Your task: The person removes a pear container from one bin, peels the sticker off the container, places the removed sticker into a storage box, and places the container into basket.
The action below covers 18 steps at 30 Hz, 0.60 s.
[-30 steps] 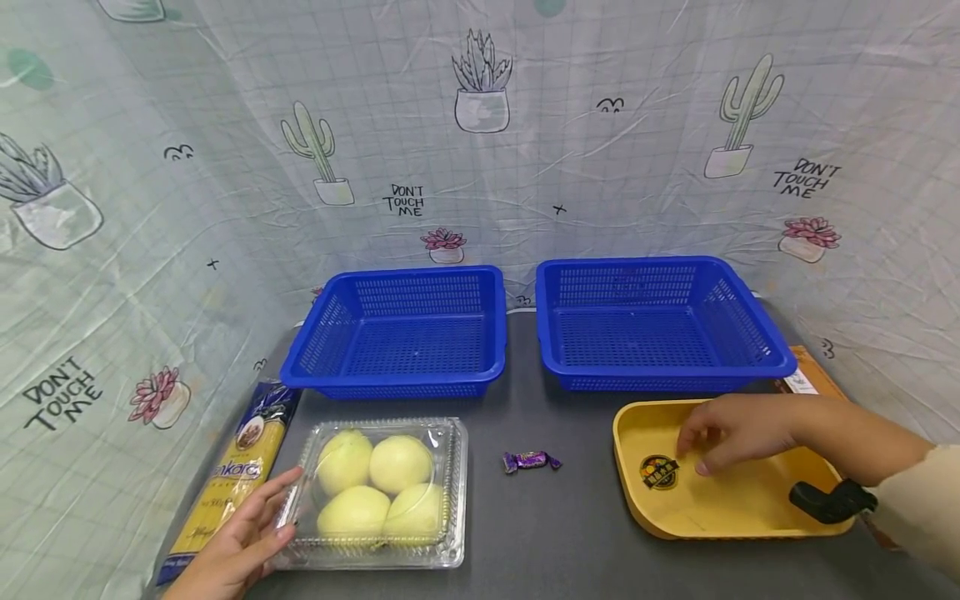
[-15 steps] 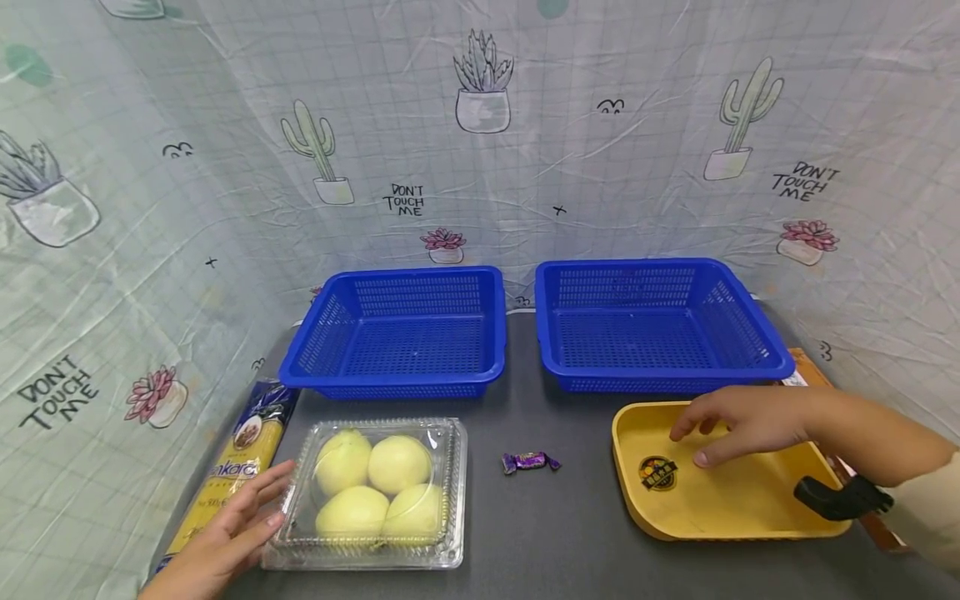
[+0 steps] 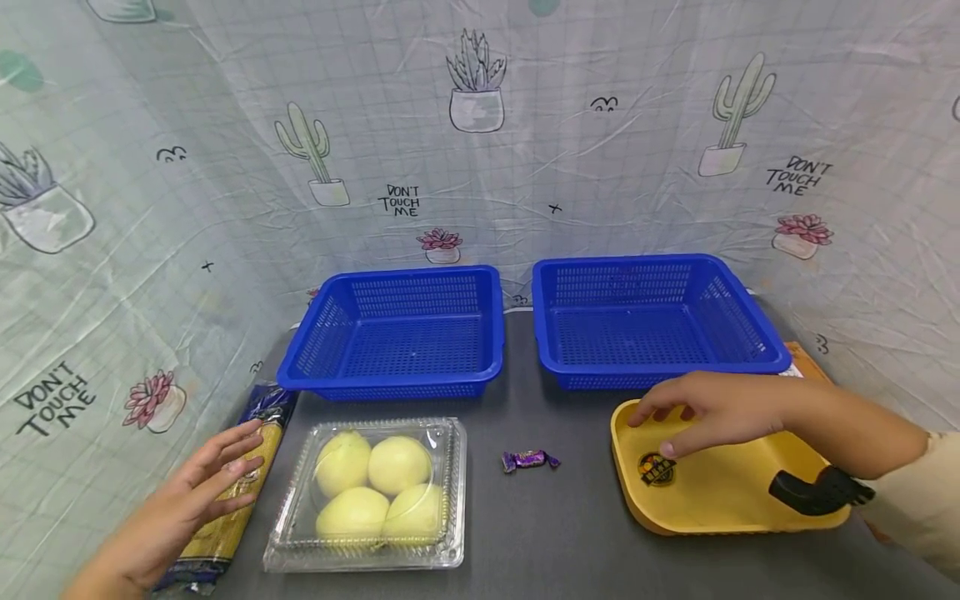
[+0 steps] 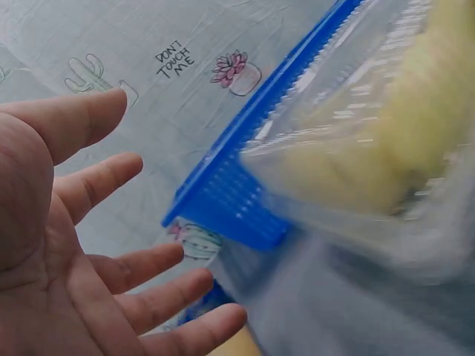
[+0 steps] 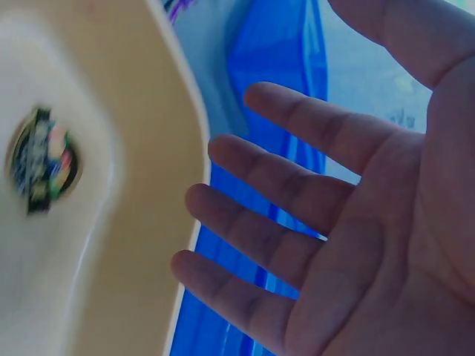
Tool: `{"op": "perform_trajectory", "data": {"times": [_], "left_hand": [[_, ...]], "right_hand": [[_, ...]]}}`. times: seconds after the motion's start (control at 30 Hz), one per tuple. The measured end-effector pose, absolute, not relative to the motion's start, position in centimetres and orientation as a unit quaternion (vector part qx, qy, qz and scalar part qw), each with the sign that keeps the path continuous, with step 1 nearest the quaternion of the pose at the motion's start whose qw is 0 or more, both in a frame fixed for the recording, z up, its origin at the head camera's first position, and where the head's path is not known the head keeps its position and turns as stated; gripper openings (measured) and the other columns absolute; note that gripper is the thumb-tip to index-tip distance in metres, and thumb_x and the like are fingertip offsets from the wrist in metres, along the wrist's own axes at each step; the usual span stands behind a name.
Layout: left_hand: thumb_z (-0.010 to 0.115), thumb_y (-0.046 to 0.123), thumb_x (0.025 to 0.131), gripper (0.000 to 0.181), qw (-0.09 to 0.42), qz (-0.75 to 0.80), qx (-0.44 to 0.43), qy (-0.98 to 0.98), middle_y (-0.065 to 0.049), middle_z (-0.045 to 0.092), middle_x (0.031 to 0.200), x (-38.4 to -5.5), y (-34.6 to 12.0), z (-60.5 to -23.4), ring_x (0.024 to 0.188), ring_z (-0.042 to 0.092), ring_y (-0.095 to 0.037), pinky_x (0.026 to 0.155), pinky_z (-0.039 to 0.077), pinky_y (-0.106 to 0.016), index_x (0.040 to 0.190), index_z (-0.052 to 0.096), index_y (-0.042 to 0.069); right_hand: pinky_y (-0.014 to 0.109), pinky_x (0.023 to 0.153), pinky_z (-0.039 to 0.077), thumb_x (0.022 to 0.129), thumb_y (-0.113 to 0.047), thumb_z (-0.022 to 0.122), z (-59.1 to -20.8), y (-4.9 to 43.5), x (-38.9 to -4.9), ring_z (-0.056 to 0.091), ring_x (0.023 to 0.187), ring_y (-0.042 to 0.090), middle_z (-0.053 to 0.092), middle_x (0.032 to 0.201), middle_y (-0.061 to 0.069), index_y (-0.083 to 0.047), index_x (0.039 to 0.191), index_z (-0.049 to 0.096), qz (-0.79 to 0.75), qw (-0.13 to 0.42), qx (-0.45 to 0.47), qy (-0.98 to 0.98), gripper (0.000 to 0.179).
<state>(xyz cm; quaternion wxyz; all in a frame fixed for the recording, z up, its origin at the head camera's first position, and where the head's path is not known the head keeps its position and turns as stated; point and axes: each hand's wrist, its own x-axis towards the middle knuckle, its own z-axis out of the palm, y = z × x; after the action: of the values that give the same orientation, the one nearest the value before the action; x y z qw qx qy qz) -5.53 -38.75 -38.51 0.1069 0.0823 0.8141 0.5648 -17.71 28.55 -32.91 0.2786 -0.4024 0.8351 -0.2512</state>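
In the head view my left hand [image 3: 191,492] hovers above a yellow and blue packet [image 3: 225,525], fingers spread and holding nothing. To its right sits a clear clamshell box [image 3: 453,533] with several pale yellow-green round fruits [image 3: 401,464] inside; a gap separates hand and box. The left wrist view shows the bare palm [image 4: 67,289]. My right hand [image 3: 720,408] is over the yellow tray [image 3: 720,508], near its back left rim, with relaxed fingers. In the right wrist view its palm [image 5: 371,230] holds nothing. A round fruit-picture sticker [image 3: 657,469] marks the tray floor.
Two blue perforated baskets [image 3: 390,382] [image 3: 667,367] stand side by side at the back. A purple wrapped candy [image 3: 531,460] lies between box and tray. Behind the right arm an orange-brown package [image 3: 810,363] shows partly. Patterned cloth [image 3: 555,167] encloses the table.
My left hand has left the clear box and moved left over the packet. The right hand has shifted left and back above the tray. Box, candy and baskets stay in place.
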Motion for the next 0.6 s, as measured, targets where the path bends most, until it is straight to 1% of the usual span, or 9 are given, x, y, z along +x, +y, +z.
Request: {"op": "perform_trajectory", "data": {"times": [0.17,0.27,0.37,0.47,0.53,0.6], "left_hand": [[0.035,0.010,0.118,0.052,0.095,0.559,0.103,0.817,0.019,0.048,0.151,-7.3,-39.3,-37.3,0.130,0.053,0.008,0.092,0.060,-0.033,0.170,0.029,0.018],[0.036,0.011,0.118,0.053,0.092,0.554,0.110,0.820,0.019,0.044,0.151,-8.4,-39.5,-36.9,0.129,0.052,0.009,0.092,0.060,-0.032,0.170,0.028,0.017],[0.036,0.012,0.118,0.054,0.089,0.546,0.116,0.825,0.017,0.041,0.151,-9.7,-39.8,-36.8,0.129,0.051,0.009,0.092,0.059,-0.030,0.171,0.026,0.020],[0.036,0.013,0.118,0.054,0.083,0.542,0.118,0.828,0.011,0.039,0.152,-10.9,-40.0,-36.7,0.129,0.049,0.009,0.092,0.058,-0.028,0.171,0.025,0.020],[0.038,0.016,0.119,0.054,0.075,0.536,0.111,0.833,0.007,0.037,0.152,-11.6,-39.9,-36.7,0.128,0.048,0.010,0.092,0.058,-0.027,0.171,0.025,0.021],[0.039,0.019,0.119,0.054,0.069,0.531,0.102,0.838,-0.001,0.036,0.154,-12.3,-39.8,-36.7,0.127,0.047,0.010,0.092,0.058,-0.027,0.171,0.025,0.019]], "right_hand": [[0.052,0.102,0.053,0.106,-0.035,0.071,-32.0,26.1,-17.2,0.061,0.129,0.031,0.067,0.139,-0.005,-0.023,0.142,0.067,-0.273,0.276,-0.385,0.837,0.039],[0.057,0.105,0.051,0.107,-0.036,0.068,-31.8,24.6,-17.1,0.060,0.133,0.032,0.064,0.144,-0.003,-0.023,0.145,0.065,-0.295,0.283,-0.365,0.836,0.040],[0.061,0.110,0.046,0.108,-0.037,0.067,-31.8,23.1,-17.1,0.057,0.137,0.033,0.060,0.151,0.001,-0.020,0.150,0.060,-0.318,0.302,-0.343,0.831,0.046],[0.063,0.114,0.041,0.108,-0.040,0.066,-31.9,21.8,-17.0,0.052,0.141,0.033,0.054,0.157,0.002,-0.020,0.156,0.054,-0.319,0.326,-0.322,0.829,0.054],[0.064,0.114,0.039,0.107,-0.043,0.066,-32.2,20.8,-16.8,0.050,0.143,0.033,0.052,0.159,0.003,-0.021,0.158,0.051,-0.310,0.339,-0.312,0.832,0.058],[0.063,0.115,0.039,0.106,-0.044,0.066,-32.6,19.9,-16.7,0.049,0.144,0.034,0.051,0.159,0.003,-0.022,0.159,0.050,-0.304,0.344,-0.306,0.834,0.060]]}}
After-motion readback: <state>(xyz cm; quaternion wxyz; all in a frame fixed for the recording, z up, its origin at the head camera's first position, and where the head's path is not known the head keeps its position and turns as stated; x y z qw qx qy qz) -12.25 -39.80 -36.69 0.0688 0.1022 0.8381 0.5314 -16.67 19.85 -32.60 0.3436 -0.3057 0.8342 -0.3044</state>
